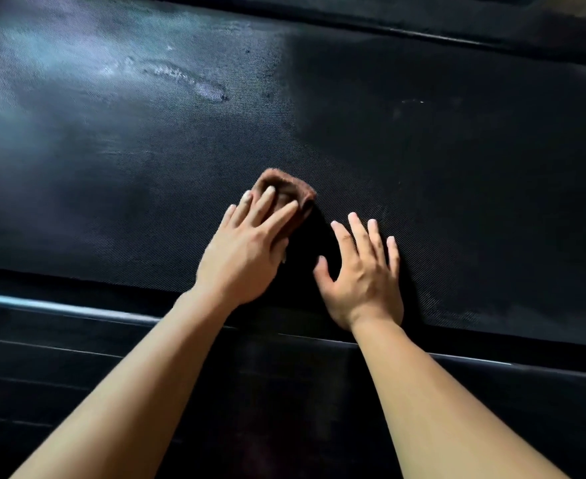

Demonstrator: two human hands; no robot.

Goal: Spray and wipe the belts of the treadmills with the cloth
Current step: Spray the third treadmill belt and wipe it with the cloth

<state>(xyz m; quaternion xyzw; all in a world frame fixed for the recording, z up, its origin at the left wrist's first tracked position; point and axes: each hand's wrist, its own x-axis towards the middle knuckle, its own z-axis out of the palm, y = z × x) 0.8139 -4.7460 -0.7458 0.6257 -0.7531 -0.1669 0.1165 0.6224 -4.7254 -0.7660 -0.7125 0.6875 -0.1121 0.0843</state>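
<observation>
— Straight, slightly spread fingers of the left hand (246,257) press down on the brown cloth (286,183); nothing curls round it.
— And the other one?
— Palm-down, the right hand (364,274) lies on the treadmill belt (440,150), fingers fanned, thumb out, holding nothing. It sits just beside the left hand, with a dark gap of belt between them.
— Where exactly is the cloth?
— Bunched into a small wad on the belt, near the middle of the view. It lies under the left fingertips and pokes out beyond them, closer to the near edge than the far one.
— How does the belt look?
— Black, with a fine woven texture. Its left part carries a pale sheen (42,63) that looks wet, and a whitish streak (194,83) slants across it. The right part is dull and dark.
— Anything round it?
— A dark side rail (60,357) runs along the near edge, under both forearms, with a bright line on its lip at left. At the top, a far rail (422,25), also dark, borders the other edge.
</observation>
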